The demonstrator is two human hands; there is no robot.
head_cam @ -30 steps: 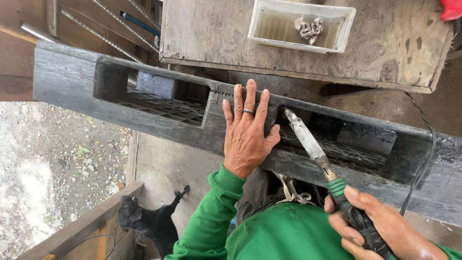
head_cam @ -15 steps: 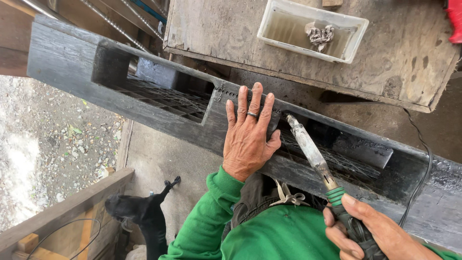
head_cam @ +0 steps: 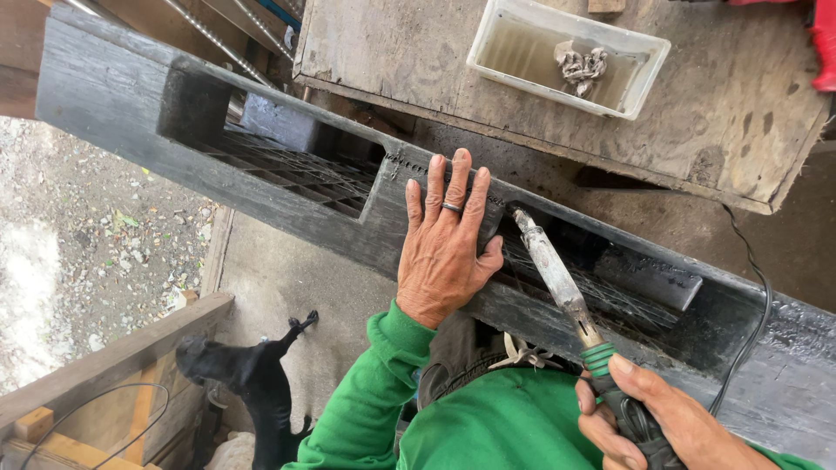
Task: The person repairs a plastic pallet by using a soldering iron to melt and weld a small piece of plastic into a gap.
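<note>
A black plastic pallet (head_cam: 113,96) stands on its edge and runs from upper left to lower right. My left hand (head_cam: 444,244), with a ring on one finger, lies flat with spread fingers on the pallet's middle block. My right hand (head_cam: 649,418) grips the green-wrapped handle of a soldering iron (head_cam: 553,274). Its grey, crusted shaft points up and left, with the tip at the pallet's top edge just right of my left hand. A black cord (head_cam: 749,335) trails from the tool over the pallet.
A worn wooden table (head_cam: 723,113) behind the pallet carries a white plastic tray (head_cam: 644,65) with a crumpled rag. A black dog (head_cam: 248,379) stands on the concrete floor below. Wooden planks (head_cam: 104,370) lie at lower left, gravel at far left.
The view has drifted slightly, so the pallet and hands sit a little lower and left in frame. Both hands keep their grip and place on the pallet. The dog has moved left.
</note>
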